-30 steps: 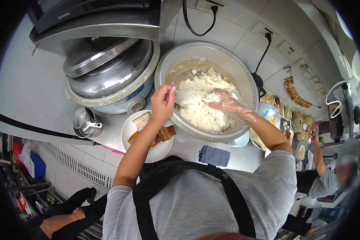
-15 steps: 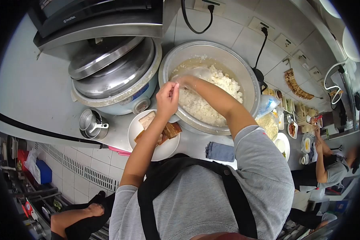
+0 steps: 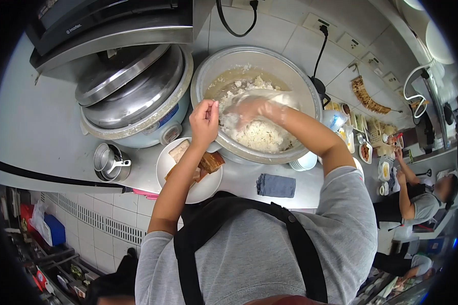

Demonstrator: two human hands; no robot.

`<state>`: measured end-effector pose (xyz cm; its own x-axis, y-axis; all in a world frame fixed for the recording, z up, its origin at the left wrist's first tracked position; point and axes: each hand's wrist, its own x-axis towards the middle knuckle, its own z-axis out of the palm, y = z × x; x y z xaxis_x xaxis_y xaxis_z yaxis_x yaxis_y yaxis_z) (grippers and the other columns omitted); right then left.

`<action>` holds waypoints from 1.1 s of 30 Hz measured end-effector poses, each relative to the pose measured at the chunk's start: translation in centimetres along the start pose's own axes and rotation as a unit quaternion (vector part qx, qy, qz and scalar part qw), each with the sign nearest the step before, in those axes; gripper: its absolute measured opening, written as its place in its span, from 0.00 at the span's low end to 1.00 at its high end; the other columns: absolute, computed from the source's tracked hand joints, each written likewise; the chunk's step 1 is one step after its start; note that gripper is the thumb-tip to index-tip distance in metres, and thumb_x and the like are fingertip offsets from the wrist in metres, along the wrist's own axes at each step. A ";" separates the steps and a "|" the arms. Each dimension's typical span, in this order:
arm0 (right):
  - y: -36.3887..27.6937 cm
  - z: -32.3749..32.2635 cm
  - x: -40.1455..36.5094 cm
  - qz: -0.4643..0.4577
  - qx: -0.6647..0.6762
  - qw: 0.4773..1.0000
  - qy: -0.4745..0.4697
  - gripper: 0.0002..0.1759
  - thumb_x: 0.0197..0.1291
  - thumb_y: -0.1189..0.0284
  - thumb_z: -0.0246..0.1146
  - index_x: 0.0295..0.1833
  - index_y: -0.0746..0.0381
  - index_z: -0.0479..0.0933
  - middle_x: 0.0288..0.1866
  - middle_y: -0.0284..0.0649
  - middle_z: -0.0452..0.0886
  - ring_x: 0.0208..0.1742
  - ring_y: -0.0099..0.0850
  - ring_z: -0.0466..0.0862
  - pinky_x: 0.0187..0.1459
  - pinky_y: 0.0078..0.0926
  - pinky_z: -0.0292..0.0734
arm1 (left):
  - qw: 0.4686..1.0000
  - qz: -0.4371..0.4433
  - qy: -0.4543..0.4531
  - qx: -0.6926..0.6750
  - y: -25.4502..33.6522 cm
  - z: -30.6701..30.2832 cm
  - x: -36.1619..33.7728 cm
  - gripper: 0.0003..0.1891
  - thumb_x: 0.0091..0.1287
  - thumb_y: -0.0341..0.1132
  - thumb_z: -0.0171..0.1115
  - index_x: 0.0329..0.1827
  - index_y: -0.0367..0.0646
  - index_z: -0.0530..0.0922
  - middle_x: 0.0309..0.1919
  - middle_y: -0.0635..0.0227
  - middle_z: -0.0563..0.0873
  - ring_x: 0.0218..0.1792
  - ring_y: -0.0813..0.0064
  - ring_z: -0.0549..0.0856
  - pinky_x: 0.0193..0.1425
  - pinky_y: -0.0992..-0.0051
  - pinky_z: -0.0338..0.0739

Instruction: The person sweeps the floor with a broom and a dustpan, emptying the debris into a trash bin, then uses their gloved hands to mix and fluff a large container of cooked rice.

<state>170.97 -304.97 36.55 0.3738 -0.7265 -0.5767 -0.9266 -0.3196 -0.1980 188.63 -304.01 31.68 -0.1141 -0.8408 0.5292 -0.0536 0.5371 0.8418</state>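
A large metal pot (image 3: 310, 127) full of cooked white rice (image 3: 262, 136) stands on the counter before me. My right hand (image 3: 252, 109) is inside it over the rice, smeared by motion. Something clear and plastic-looking surrounds that hand; its fingers cannot be made out. At the pot's left rim is my left hand (image 3: 204, 121), its fingers curled closed. Whether they grip the rim or something small is hidden. Under my left forearm lies a white plate (image 3: 208, 193) with chunks of browned meat (image 3: 211, 161).
Left of the pot sits a rice cooker (image 3: 137, 129) with tilted metal lids. Metal cups (image 3: 109, 160) stand at the counter's left. A folded dark cloth (image 3: 276, 185) lies in front of the pot. Farther right, a co-worker (image 3: 422, 195) stands near food containers (image 3: 364, 151).
My right hand has moved rightward over the rice and is now blurred, with the clear material around it. The left hand stays closed by the rim. The whole view has shifted slightly.
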 end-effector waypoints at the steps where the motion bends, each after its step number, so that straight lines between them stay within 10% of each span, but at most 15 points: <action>1: -0.8 0.3 0.7 0.005 -0.016 0.998 0.055 0.37 0.40 0.53 0.70 0.57 0.59 0.75 0.54 0.51 0.78 0.54 0.46 0.79 0.55 0.38 0.72 | 1.000 -0.003 -0.002 0.004 0.0 0.0 -0.1 0.08 0.65 0.29 0.59 0.29 0.35 0.75 0.19 0.65 0.75 0.20 0.78 0.72 0.25 0.78 0.67; 6: -3.2 0.7 3.4 0.073 -0.140 0.986 0.052 0.29 0.45 0.52 0.67 0.52 0.56 0.80 0.48 0.42 0.82 0.50 0.38 0.81 0.50 0.35 0.75 | 1.000 0.018 0.007 0.024 1.1 -0.3 0.1 0.08 0.65 0.29 0.59 0.30 0.34 0.75 0.20 0.63 0.76 0.20 0.75 0.72 0.25 0.76 0.68; 11: -1.7 3.9 1.4 -0.051 -0.082 0.990 0.103 0.20 0.51 0.57 0.61 0.52 0.45 0.78 0.47 0.43 0.82 0.52 0.39 0.80 0.52 0.43 0.73 | 0.999 0.029 0.004 0.024 0.7 -0.3 -0.1 0.08 0.65 0.29 0.59 0.30 0.34 0.75 0.21 0.62 0.76 0.20 0.72 0.73 0.26 0.75 0.69; 14: 0.3 5.4 -1.2 -0.104 -0.048 0.954 0.278 0.19 0.48 0.60 0.65 0.48 0.49 0.78 0.50 0.48 0.79 0.55 0.41 0.78 0.54 0.39 0.73 | 1.000 0.019 0.009 0.019 0.8 -0.3 -0.1 0.08 0.65 0.29 0.58 0.30 0.34 0.75 0.20 0.62 0.76 0.20 0.73 0.73 0.26 0.74 0.68; 21: 3.2 4.9 0.3 -0.041 0.088 0.969 0.227 0.18 0.48 0.69 0.68 0.46 0.55 0.76 0.47 0.41 0.81 0.53 0.38 0.79 0.55 0.35 0.72 | 1.000 0.020 0.012 0.020 0.8 -0.2 -0.1 0.08 0.65 0.30 0.59 0.30 0.34 0.75 0.20 0.62 0.75 0.20 0.75 0.72 0.25 0.76 0.67; 28: 5.3 2.9 -2.4 -0.009 0.208 0.897 0.391 0.28 0.56 0.45 0.62 0.48 0.59 0.77 0.39 0.49 0.82 0.41 0.42 0.83 0.45 0.35 0.77 | 1.000 0.009 0.019 0.013 0.8 0.0 -0.1 0.09 0.65 0.30 0.59 0.30 0.34 0.75 0.20 0.64 0.75 0.19 0.78 0.71 0.25 0.78 0.67; 30: 4.6 1.5 -4.3 0.265 0.096 0.907 0.314 0.36 0.56 0.38 0.55 0.46 0.63 0.78 0.32 0.52 0.81 0.35 0.43 0.83 0.40 0.38 0.78 | 1.000 0.008 0.019 0.010 0.5 0.1 -0.2 0.09 0.66 0.30 0.59 0.30 0.34 0.75 0.20 0.65 0.75 0.19 0.78 0.71 0.25 0.78 0.67; 33: 8.6 4.3 -3.4 0.182 0.112 0.884 0.417 0.42 0.53 0.35 0.55 0.44 0.70 0.77 0.29 0.56 0.80 0.33 0.46 0.83 0.38 0.40 0.78 | 1.000 0.004 0.019 0.010 0.5 0.1 -0.2 0.09 0.66 0.30 0.59 0.29 0.34 0.75 0.20 0.65 0.75 0.19 0.79 0.71 0.25 0.78 0.67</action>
<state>161.60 -302.60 33.40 -0.1370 -0.9819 0.1308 -0.9414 0.0880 -0.3257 188.54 -303.54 32.00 -0.0763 -0.8381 0.5401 -0.0717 0.5449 0.8354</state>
